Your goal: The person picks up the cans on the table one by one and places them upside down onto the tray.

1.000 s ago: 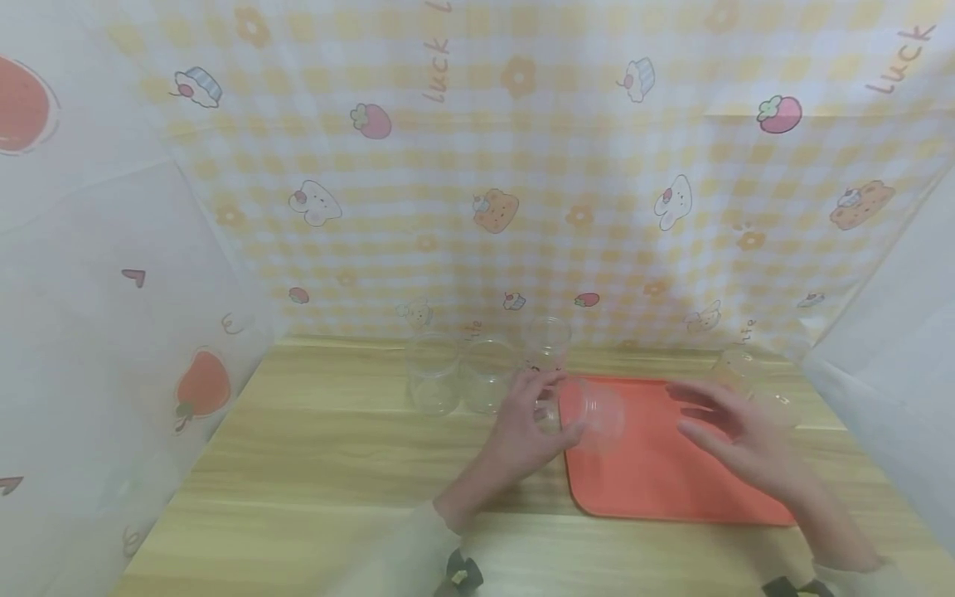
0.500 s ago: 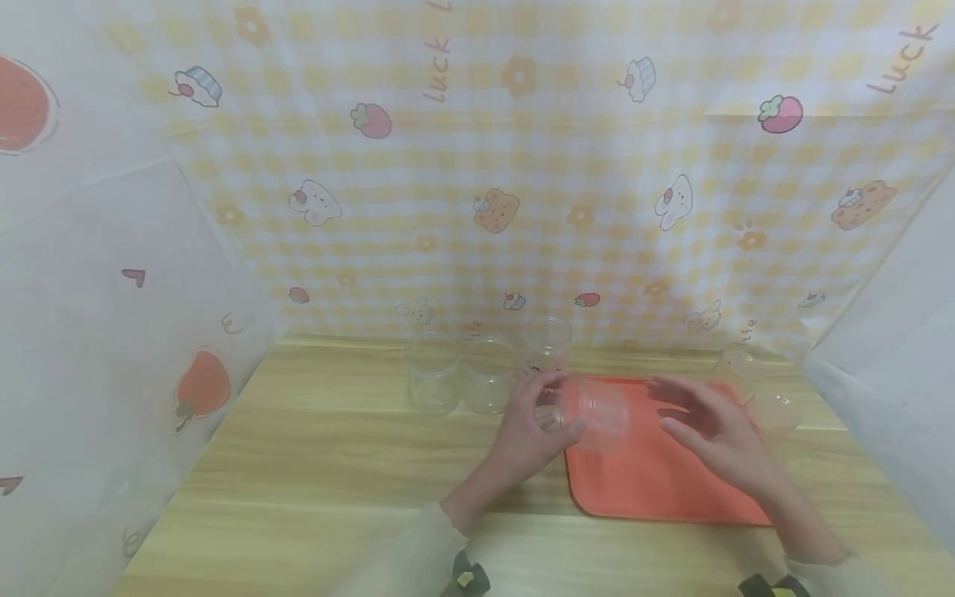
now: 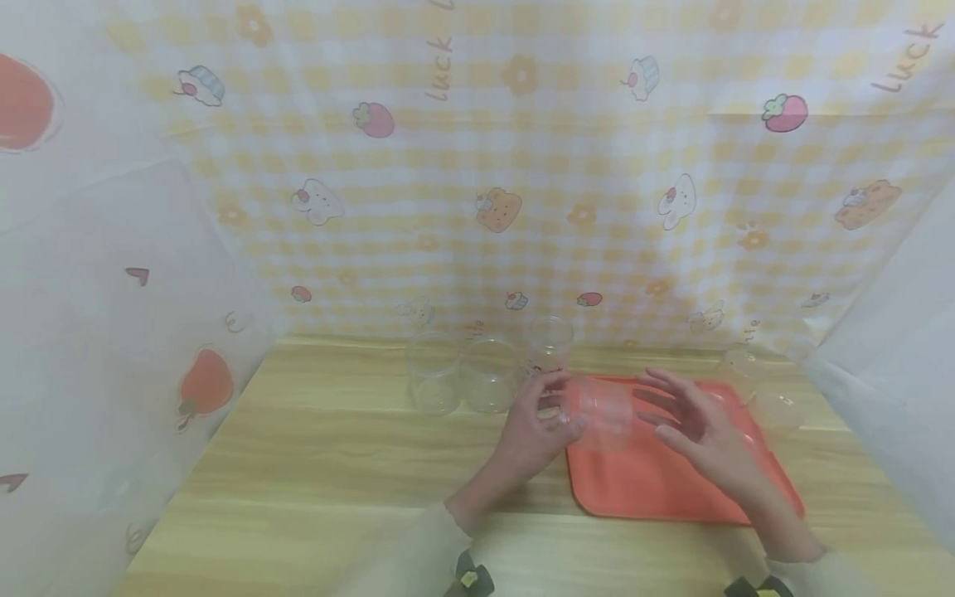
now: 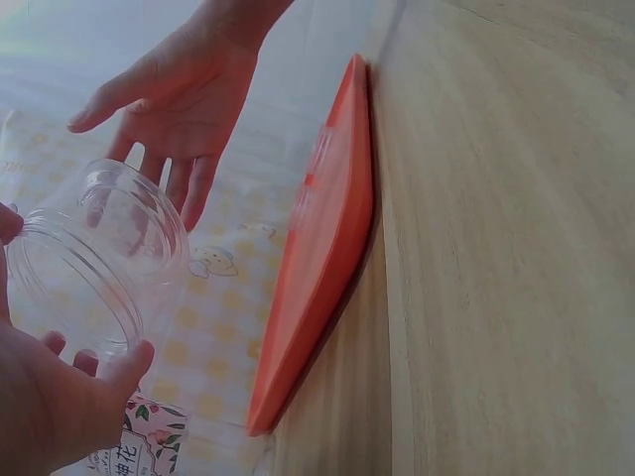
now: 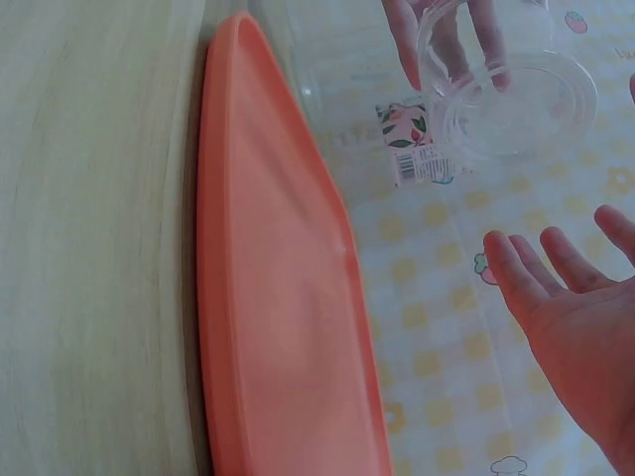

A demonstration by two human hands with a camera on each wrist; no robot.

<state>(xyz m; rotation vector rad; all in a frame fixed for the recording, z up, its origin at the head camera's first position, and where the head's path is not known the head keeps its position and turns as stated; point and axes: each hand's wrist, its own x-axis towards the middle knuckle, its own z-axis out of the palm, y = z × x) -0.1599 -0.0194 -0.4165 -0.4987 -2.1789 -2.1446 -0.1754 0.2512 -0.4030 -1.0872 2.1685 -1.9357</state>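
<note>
My left hand (image 3: 531,427) grips a clear, empty jar (image 3: 600,412) by its threaded neck. The jar lies sideways in the air over the left part of an orange-red tray (image 3: 634,489), its base pointing right. In the left wrist view, thumb and fingers of the left hand (image 4: 60,397) are curled at the jar's rim. My right hand (image 3: 705,431) faces the jar's base with fingers spread and relaxed, holding nothing. The right wrist view shows a gap between the right hand (image 5: 585,317) and the jar (image 5: 506,99).
Two clear jars (image 3: 435,377) stand left of the tray. Behind my left hand is a clear jar with a pink printed label (image 3: 548,358). Clear round containers (image 3: 778,410) are at the tray's right. A checked cloth (image 3: 448,166) hangs behind the wooden table (image 3: 336,464).
My right hand has moved left, closer to the jar's base. The left hand still holds the jar and has shifted slightly to the right.
</note>
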